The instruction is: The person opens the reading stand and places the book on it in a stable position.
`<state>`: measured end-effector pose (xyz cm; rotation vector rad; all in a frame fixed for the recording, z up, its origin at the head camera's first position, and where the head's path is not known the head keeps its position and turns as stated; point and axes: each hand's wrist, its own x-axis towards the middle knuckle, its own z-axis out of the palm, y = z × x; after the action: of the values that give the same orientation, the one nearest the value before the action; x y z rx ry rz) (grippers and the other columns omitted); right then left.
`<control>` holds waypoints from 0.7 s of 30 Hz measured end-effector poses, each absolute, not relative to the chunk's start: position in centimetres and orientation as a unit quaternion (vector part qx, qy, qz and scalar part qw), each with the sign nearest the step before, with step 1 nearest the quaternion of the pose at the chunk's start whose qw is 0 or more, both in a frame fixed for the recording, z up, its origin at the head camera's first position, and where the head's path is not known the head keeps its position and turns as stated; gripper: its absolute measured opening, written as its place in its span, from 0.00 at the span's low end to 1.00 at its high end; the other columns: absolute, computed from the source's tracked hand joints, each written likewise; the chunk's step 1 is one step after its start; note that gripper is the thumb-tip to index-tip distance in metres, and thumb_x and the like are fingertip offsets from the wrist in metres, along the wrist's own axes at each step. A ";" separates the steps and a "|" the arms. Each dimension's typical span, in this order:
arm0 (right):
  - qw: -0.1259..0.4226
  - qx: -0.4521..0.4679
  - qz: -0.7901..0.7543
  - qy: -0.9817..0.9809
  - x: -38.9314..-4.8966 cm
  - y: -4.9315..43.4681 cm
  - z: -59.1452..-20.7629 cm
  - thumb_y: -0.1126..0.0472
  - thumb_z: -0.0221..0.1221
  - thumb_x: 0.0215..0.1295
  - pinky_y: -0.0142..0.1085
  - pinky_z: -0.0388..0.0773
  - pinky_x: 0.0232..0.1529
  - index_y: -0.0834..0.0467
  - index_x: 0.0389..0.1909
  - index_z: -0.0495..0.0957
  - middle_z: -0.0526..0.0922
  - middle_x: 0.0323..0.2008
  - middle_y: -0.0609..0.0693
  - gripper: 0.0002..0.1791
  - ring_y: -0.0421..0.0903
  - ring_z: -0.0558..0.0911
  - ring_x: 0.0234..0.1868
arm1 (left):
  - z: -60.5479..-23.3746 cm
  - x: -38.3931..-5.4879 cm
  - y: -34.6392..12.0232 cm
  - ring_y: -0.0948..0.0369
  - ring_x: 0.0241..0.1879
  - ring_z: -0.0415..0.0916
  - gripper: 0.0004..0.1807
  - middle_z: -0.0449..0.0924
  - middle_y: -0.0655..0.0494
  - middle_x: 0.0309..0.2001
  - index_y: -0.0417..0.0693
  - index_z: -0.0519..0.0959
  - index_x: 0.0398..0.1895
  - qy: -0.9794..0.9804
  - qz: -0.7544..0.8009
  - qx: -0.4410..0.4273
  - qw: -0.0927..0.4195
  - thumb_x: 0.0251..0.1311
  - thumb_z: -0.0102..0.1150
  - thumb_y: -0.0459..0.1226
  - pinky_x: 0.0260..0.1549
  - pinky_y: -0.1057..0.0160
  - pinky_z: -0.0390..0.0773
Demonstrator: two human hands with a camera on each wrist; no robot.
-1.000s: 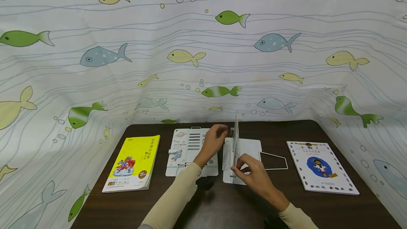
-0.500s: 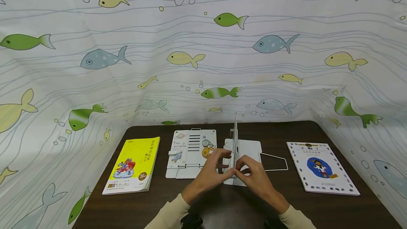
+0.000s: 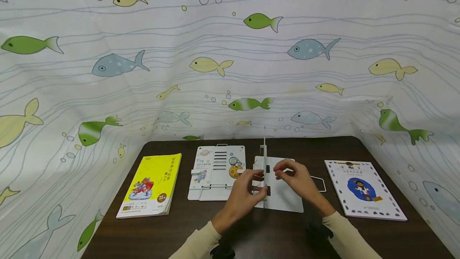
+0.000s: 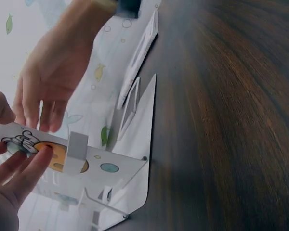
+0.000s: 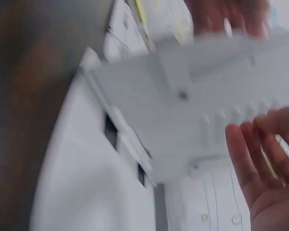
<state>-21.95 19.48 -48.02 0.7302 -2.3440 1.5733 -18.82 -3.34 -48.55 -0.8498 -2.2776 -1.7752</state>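
A white metal book stand stands at the table's centre, its printed panel [image 3: 265, 151] upright, seen edge-on, over a flat white base [image 3: 285, 201]. My left hand [image 3: 241, 196] grips the panel near its lower end. In the left wrist view, the fingers [image 4: 31, 168] lie on the panel's printed face beside a white bracket [image 4: 77, 151]. My right hand [image 3: 296, 179] hovers over the base, right of the panel, its fingers loosely bent and holding nothing. In the blurred right wrist view, it is apart from the panel's plain back [image 5: 139, 91].
A second white stand [image 3: 220, 183] marked "Tiny universe" lies flat to the left. Beyond it is a yellow book [image 3: 154, 179]. A white book [image 3: 363, 189] lies at right, near a wire loop [image 3: 321, 183]. A fish-patterned sheet [image 3: 230, 51] surrounds the dark table [image 3: 266, 239].
My left hand came down from above the left stand and took hold of the upright panel. My right hand let go of its lower end and moved right. The base now extends further right.
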 end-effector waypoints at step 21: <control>0.055 0.155 0.544 -0.823 -30.0 20.8 -46.1 0.68 0.48 0.84 0.60 0.68 0.74 0.65 0.83 0.55 0.68 0.77 0.69 0.31 0.66 0.69 0.77 | -48.2 -18.9 -3.3 0.45 0.51 0.89 0.21 0.84 0.38 0.54 0.33 0.82 0.61 -0.752 -0.582 -0.300 0.075 0.64 0.64 0.24 0.45 0.64 0.89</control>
<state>-30.01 20.85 -46.10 0.4716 -2.4974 1.6518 -18.93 -3.28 -48.19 -0.8996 -2.2576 -1.7449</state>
